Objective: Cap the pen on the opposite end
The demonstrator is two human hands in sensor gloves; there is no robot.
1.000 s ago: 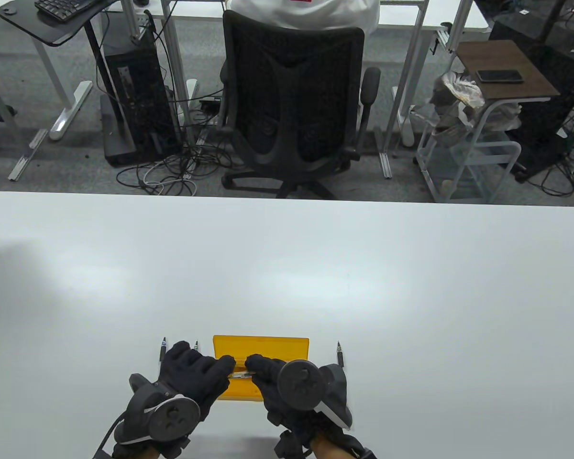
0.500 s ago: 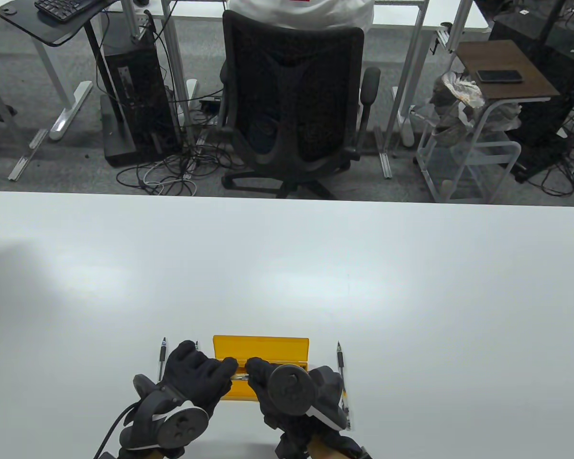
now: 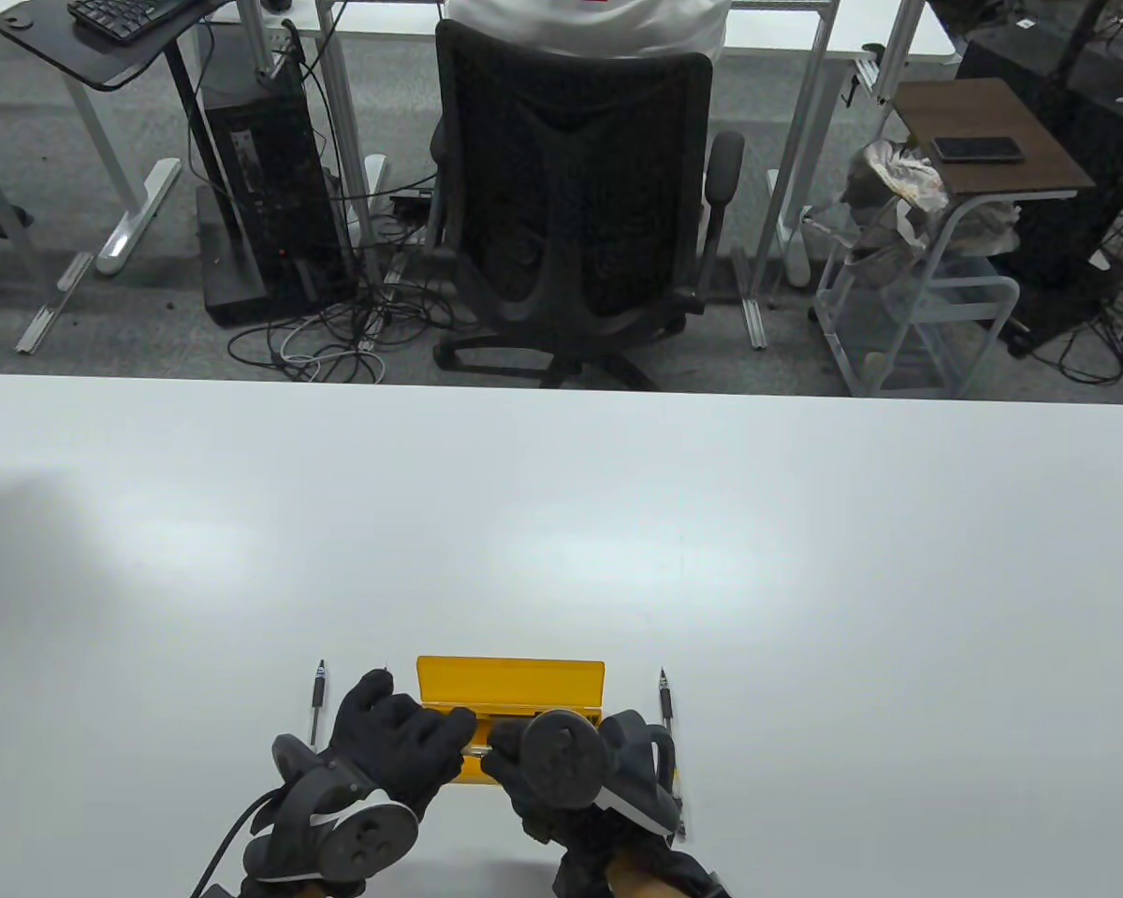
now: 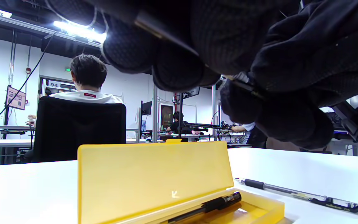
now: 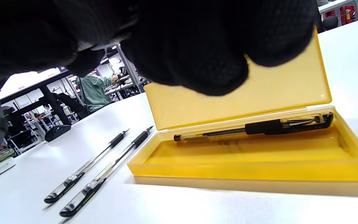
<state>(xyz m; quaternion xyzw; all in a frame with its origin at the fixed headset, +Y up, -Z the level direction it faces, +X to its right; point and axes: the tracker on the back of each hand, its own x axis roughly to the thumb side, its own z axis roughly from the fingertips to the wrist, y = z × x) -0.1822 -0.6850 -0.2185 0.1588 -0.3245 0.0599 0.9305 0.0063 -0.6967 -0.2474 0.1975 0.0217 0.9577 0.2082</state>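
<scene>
White table (image 3: 561, 524), black mesh chair (image 3: 571, 187) behind, grey carpet (image 3: 103, 327) – cables, PC tower (image 3: 262, 187), side cart (image 3: 926, 309)

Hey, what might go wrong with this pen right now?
Both gloved hands, left hand and right hand, hold a thin clear pen above the open yellow plastic case. If the grip slips, it may fall onto the black pen inside, or roll toward the loose pens nearby.

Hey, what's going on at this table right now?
A person in black gloves is working on a pen held between the left hand and right hand, just above an open yellow pencil case. Whether its cap is on yet is hidden. One pen lies in the case, two pens lie left of it and another pen to its right.
</scene>
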